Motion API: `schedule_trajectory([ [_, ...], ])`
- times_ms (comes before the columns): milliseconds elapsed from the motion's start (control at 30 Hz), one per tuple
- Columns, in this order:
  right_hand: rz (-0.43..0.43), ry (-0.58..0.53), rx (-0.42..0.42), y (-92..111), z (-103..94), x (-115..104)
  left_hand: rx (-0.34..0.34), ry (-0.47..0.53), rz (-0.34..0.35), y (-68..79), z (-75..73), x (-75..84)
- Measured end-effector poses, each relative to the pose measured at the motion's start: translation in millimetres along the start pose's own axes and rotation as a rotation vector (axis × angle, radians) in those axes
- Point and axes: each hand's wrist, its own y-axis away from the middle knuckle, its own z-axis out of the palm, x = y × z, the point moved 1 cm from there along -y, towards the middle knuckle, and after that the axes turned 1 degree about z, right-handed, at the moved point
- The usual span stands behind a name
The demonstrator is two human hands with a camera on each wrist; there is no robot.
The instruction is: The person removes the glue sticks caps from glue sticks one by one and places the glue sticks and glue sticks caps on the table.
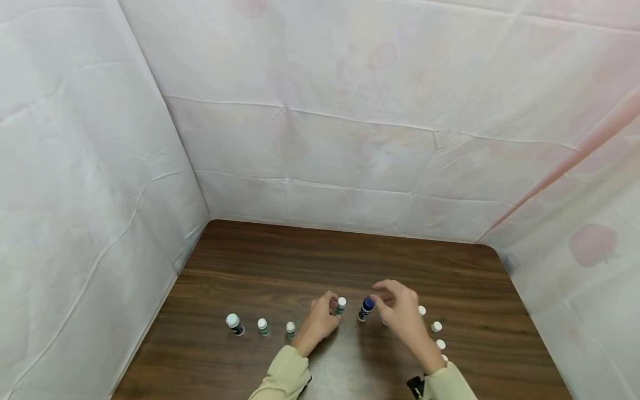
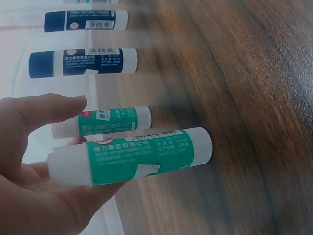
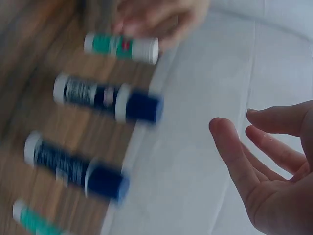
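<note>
- While a green glue stick [image 1: 340, 309] with a white cap stands on the wooden table [image 1: 310, 258], the left hand [image 1: 321, 318] has thumb and fingers close about it; whether they grip it, I cannot tell.
- Just to its right stands a blue-capped glue stick [image 1: 365, 311]; the right hand [image 1: 398, 311] is beside it, thumb and fingertips parted, holding nothing.
- Leftward stand a dark stick [image 1: 237, 326] and two small green sticks [image 1: 263, 328].
- White caps [image 1: 436, 326] show past the right hand.
- Pale sheeting [image 1: 320, 144] hangs behind.
</note>
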Motion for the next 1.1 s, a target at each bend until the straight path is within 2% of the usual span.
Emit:
schedule_trajectory([
  [133,0.073,-0.014,-0.148,1,33.7,-9,-0.041,-0.004,-0.015,-2.8,1.0,-3.3],
  [267,0.094,0.064,-0.243,4,64.6,0,-0.062,-0.017,0.016,-4.8,3.7,-5.5],
  [367,0.111,0.127,-0.252,6,82.5,11,-0.065,-0.022,0.059,-5.2,5.8,-5.2],
  [500,0.11,0.148,-0.24,10,93.7,19,-0.067,-0.023,0.067,-4.6,5.8,-3.4],
  [700,0.052,0.139,-0.159,9,88.0,17,-0.028,0.021,0.139,-6.0,1.3,4.7],
  [867,0.052,0.054,-0.098,3,69.0,-1,-0.005,0.078,0.226,-3.4,-9.6,18.8],
  [1100,0.023,-0.032,-0.03,-2,39.1,-28,0.057,0.041,0.374,7.1,-28.1,44.5],
])
